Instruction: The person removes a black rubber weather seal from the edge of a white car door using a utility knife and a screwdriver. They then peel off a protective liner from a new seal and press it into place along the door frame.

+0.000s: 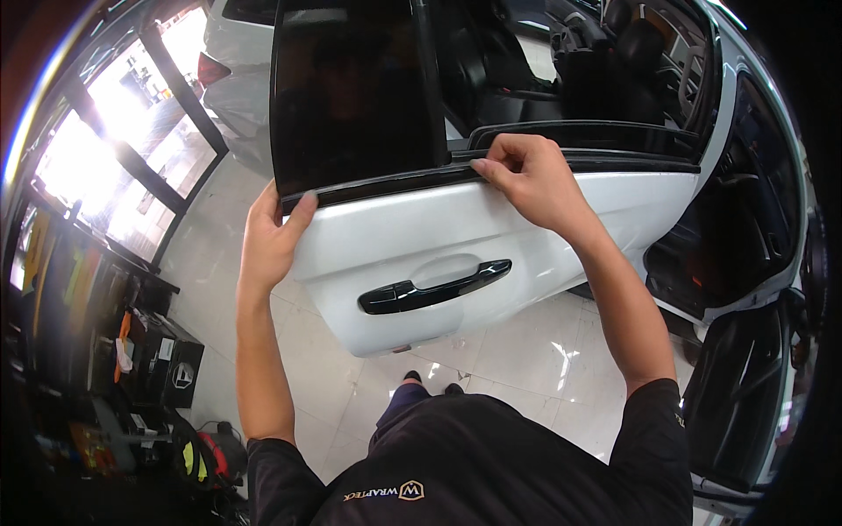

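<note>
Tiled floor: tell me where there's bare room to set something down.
Bare floor shows between the left forearm and the black box, and between the white door and right sleeve. Lower left, around that box, is crowded.

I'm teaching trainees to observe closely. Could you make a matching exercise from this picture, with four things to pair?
1. Left hand
2. Door handle
3. Right hand
4. Door panel

A. White
B. At the left end of the black window trim
C. Glossy black
D. Farther right along that trim

Pairs: 1-B, 2-C, 3-D, 4-A
</note>
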The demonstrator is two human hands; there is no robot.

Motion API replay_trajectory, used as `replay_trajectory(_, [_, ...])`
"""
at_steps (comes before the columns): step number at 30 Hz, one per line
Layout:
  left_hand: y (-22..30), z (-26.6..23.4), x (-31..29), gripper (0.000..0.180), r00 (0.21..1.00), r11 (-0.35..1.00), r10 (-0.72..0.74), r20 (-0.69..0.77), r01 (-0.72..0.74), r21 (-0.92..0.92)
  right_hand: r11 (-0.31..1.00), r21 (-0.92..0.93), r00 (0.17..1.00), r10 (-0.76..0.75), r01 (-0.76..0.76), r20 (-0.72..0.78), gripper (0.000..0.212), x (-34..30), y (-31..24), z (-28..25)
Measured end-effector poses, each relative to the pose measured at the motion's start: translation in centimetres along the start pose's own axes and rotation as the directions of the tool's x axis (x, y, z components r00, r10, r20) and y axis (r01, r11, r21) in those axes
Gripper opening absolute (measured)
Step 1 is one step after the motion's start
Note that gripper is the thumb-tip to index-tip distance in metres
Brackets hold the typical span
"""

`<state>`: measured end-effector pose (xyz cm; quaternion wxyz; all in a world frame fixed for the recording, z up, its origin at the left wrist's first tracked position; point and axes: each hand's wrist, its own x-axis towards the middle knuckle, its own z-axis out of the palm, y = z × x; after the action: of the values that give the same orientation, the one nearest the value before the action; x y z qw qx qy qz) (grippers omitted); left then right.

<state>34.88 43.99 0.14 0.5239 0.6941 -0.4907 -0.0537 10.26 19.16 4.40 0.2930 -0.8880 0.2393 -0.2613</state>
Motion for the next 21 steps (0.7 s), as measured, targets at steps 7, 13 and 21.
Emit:
replay_trajectory(7, [-7.9, 1.0, 2.4, 0.09, 0.998, 0.642, 0.054, -0.025, -0.054, -0.765, 0.988, 0.115, 0.975, 0.125, -0.105, -0.186, 0.013, -2.0, 0.1, 2.4])
replay_trajectory(13, [-9.9, 3.2, 1.3, 0.085, 0.993, 0.361, -0.07, 0.093, 0.112, -0.926, 0.888, -0.393, 0.652, -0.155, -0.238, -0.743, 0.039, -5.8, -0.4, 8.7])
replay_trajectory(21, [-19.2, 3.1, 0.9, 0.071, 0.963, 0.452, -0.167, 0.213, 0.267, -0.851, 0.977, -0.169, 0.941, -0.176, 0.131, -0.289, 0.078, -6.4, -14.7, 21.6])
